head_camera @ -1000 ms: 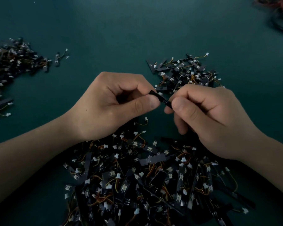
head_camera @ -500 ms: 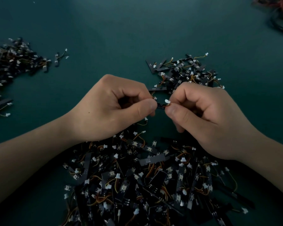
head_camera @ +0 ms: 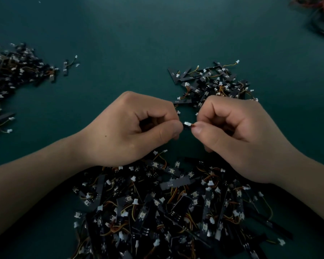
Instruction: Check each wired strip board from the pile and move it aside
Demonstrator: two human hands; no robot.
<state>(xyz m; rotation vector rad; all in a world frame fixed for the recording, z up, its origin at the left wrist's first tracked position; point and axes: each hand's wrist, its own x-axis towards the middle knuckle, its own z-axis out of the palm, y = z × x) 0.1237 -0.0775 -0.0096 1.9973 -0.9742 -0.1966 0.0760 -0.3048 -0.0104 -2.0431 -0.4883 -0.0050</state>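
Three heaps of wired boards lie on the dark green desk (head_camera: 138,34). The biggest pile (head_camera: 166,212) is nearest the person, under both wrists, a second heap (head_camera: 11,71) is at the left edge, and a smaller heap (head_camera: 209,81) lies beyond the knuckles. The left grip (head_camera: 135,128) and right grip (head_camera: 238,135), fingers curled, pinch one strip board (head_camera: 187,125) between them above the desk, its white connector showing.

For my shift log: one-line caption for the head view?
The left hand and right hand pinch one wired strip board just beyond the near pile.
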